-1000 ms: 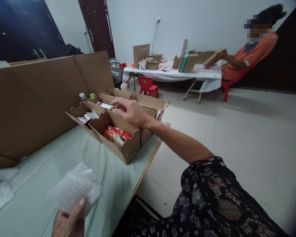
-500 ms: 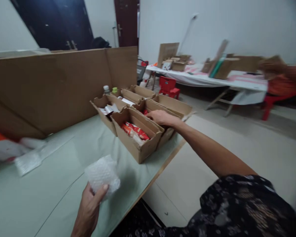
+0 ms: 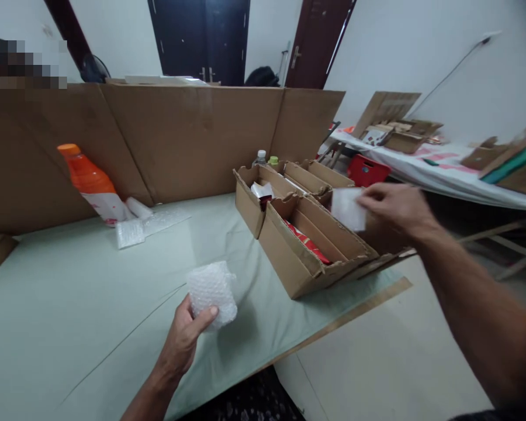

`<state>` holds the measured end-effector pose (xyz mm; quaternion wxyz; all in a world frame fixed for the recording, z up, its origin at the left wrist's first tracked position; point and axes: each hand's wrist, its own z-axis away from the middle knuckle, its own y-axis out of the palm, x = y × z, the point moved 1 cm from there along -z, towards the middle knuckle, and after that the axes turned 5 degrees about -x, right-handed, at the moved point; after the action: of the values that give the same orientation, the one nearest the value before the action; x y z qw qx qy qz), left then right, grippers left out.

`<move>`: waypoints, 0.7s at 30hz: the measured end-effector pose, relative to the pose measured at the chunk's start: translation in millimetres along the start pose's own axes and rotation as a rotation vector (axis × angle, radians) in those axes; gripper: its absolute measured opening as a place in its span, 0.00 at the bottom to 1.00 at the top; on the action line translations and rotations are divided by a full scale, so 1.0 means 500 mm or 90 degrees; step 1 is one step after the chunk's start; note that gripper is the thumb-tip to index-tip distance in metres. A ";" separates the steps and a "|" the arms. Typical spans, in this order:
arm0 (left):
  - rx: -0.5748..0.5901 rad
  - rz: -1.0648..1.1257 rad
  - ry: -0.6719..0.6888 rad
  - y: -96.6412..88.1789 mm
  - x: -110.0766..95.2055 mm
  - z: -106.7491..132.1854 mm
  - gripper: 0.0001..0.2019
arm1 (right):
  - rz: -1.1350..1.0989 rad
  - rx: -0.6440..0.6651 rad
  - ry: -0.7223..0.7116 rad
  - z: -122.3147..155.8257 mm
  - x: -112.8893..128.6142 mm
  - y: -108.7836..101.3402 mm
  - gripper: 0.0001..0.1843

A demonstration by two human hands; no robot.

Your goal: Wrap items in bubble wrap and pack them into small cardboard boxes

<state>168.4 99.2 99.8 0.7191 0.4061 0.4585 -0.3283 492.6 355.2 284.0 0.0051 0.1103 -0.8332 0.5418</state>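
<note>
My left hand is closed on a bubble-wrap packet, a squarish bundle held above the table with the thumb on top. Pinched in my right hand is a small translucent white sheet or pouch; which of the two I cannot tell. It hangs over the cardboard boxes at the table's right end. Red packets lie in the nearest cardboard box. White and dark-red wrappers fill part of the box behind it. My right forearm and hand cover part of the boxes on the right.
An orange bottle leans by the tall cardboard partition, with flat bubble wrap in front. Two capped bottles stand behind the boxes. The table edge runs along the right. Beyond are a red chair and another table.
My right hand has come up out of a box with the white translucent piece. My left hand still holds the bubble-wrap packet. The view has turned left, bringing the whole orange bottle into sight.
</note>
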 end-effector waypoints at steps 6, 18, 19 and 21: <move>-0.024 0.082 0.082 -0.033 -0.052 -0.004 0.35 | -0.347 -0.128 -0.219 0.113 0.207 -0.053 0.05; -0.205 0.020 0.095 -0.143 -0.078 -0.086 0.32 | -0.608 0.260 -0.429 0.287 0.407 0.164 0.14; -0.225 -0.001 0.107 -0.163 -0.105 -0.128 0.32 | -0.599 0.238 -0.440 0.287 0.386 0.156 0.13; -0.271 -0.053 0.173 -0.203 -0.170 -0.230 0.32 | -0.566 0.182 -0.470 0.286 0.341 0.131 0.10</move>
<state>6.8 163.4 121.1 0.7062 0.2667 0.6260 -0.1958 329.7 220.9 187.4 -0.0731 0.6294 -0.5724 0.5204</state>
